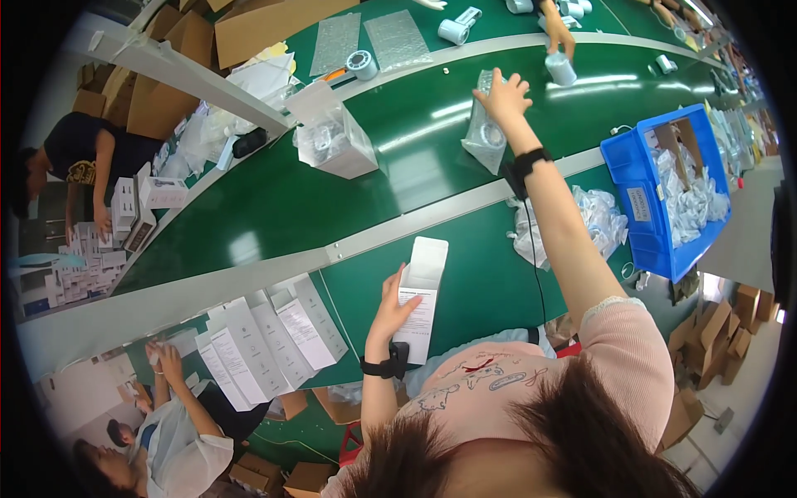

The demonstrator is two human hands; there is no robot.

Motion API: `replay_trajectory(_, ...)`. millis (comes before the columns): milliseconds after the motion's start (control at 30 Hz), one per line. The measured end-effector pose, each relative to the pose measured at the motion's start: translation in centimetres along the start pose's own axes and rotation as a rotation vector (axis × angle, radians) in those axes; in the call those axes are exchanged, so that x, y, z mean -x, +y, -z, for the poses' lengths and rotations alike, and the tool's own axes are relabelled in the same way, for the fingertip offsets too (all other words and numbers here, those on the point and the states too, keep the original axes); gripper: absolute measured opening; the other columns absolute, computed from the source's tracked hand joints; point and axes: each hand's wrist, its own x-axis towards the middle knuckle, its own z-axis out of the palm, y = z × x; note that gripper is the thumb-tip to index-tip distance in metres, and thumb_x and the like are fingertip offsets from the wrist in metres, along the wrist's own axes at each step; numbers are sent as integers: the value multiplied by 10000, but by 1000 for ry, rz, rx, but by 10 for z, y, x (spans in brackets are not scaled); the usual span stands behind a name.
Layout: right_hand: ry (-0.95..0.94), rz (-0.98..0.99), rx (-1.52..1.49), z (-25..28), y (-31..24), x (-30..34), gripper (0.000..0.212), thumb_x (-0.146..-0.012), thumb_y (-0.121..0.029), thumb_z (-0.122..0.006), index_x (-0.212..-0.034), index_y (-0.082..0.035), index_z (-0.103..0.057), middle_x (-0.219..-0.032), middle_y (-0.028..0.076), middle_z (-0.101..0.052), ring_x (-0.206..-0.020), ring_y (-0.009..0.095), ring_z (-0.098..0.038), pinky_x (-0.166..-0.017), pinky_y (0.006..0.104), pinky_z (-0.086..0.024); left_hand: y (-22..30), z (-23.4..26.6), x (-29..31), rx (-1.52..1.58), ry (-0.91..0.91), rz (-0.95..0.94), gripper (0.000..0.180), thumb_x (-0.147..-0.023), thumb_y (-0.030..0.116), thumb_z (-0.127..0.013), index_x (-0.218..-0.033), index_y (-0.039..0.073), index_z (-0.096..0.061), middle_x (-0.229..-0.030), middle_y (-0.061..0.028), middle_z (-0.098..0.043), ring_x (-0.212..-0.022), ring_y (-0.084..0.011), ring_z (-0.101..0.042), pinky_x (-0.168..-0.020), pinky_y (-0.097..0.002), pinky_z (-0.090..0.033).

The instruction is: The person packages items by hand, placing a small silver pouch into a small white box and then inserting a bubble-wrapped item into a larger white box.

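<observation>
Pkg in bubble wrap point(481, 137) left of blue crate point(621, 174), by thumb of R hand point(505, 100); fingers splayed, loose, can't tell if touching. Grasped in L hand point(388, 314): open white box point(420, 334), farther left of crate, thumb across front.

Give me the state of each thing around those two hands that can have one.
Left hand: closed on the held box.
Held box: open at its far end.
Right hand: fingers spread; contact with the pouch unclear.
Bubble-wrap pouch: filled.
Larger white box: open, filled.
Blue crate: open, holding crumpled plastic.
</observation>
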Motion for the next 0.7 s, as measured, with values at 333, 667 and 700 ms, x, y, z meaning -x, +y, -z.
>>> replay_trajectory(333,-258,33,-873,-29,42,18,539,-697,-187,-612,-1194,-112,-416,-1050,178,-519,-946,317,-537,-797,378,-440,110,-19,-24,-185,306,-458,768,-614,168,-748,-1253,68,-334,-1258,-178,-337,-1144,-329,-376,-951,-397,-323)
replay_trajectory(667,83,-176,-1978,164,70,154,477,-740,-35,-506,-1202,-72,-394,-1044,90,-484,-944,196,-502,-796,291,-430,103,-100,-41,177,407,-550,738,-572,129,-790,-1113,82,-291,-1221,-188,-359,-1125,-319,-393,-929,-402,-337)
replay_trajectory(700,136,-222,-1914,161,60,168,471,-738,-42,-510,-1194,-57,-392,-1046,88,-476,-950,201,-500,-803,302,-430,106,-105,-39,131,418,-484,739,-574,122,-792,-1104,85,-278,-1237,-197,-348,-1124,-320,-396,-928,-402,-338)
